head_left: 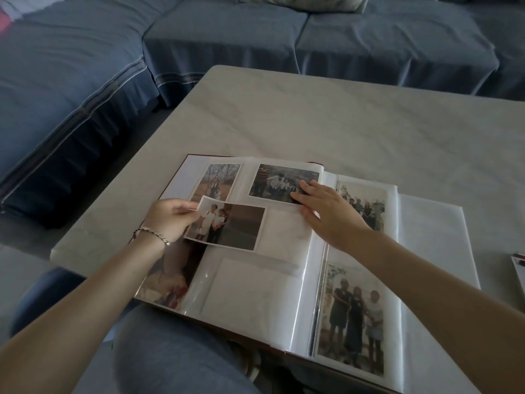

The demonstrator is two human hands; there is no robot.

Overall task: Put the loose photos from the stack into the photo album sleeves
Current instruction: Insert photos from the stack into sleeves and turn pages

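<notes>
Insertion underway: left grip pinching loose photo over album; right grip, fingers flat, presses page. Next, we judge: find empty sleeve opening.

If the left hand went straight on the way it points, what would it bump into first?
Probably the empty sleeve of the album. The left hand points right, pinching a loose photo whose far edge lies at that sleeve. Beyond it rests the right hand. Its height above the page is unclear.
</notes>
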